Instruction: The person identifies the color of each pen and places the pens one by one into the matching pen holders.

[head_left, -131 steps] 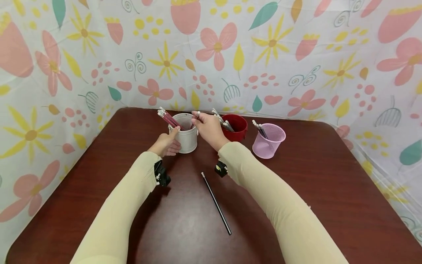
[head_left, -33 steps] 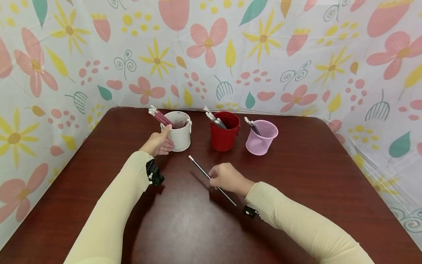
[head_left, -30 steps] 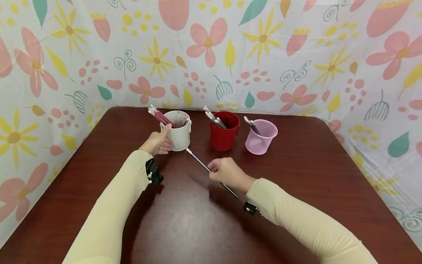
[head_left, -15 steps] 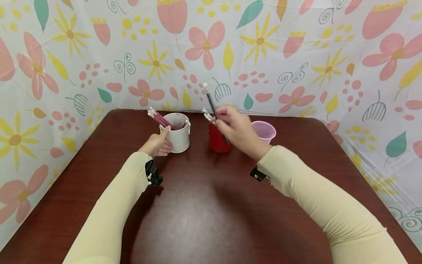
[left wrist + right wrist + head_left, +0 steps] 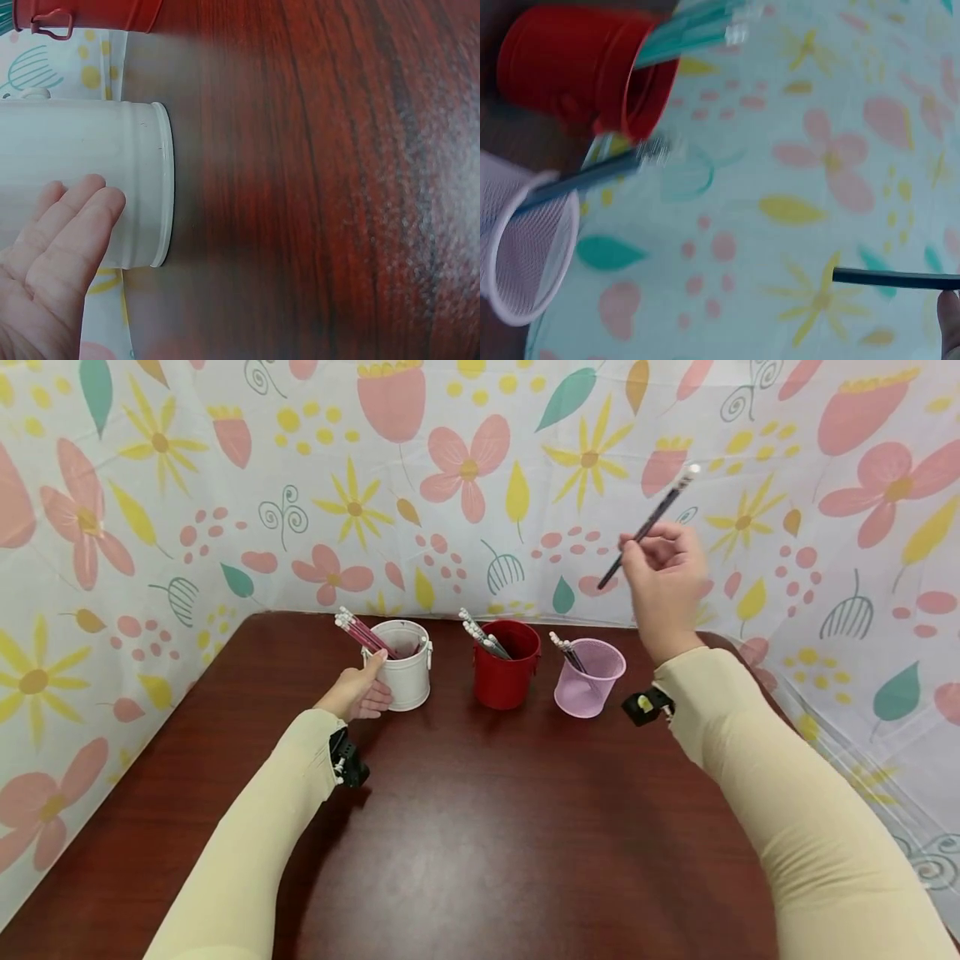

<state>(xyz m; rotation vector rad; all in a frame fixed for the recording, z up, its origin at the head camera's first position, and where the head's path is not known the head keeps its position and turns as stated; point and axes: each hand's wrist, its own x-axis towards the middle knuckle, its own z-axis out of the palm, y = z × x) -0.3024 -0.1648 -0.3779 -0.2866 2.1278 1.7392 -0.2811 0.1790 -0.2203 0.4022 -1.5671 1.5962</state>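
My right hand [image 5: 666, 585] is raised above the table's right side, pinching a dark pencil [image 5: 651, 522] with a white tip pointing up and right. In the right wrist view, the pencil's dark end [image 5: 892, 279] shows, with a fingertip under it. My left hand [image 5: 358, 687] rests on the side of a white bucket [image 5: 405, 681], thumb near the rim. In the left wrist view its fingers [image 5: 71, 225] lie fairly straight against the bucket's wall. Several dark red pencils [image 5: 365, 633] lean out of this bucket's left side.
A red bucket [image 5: 501, 685] holding several silvery pencils [image 5: 483, 637] stands mid-row. Right of it is a pink mesh cup [image 5: 581, 695] with several dark pencils [image 5: 567, 652]. A flower-patterned cloth [image 5: 465, 527] hangs behind the brown table [image 5: 465, 827].
My right hand left the white bucket, picked up the dark pencil from the table, and lifted it up and right past the pink cup. The left hand stayed on the bucket.
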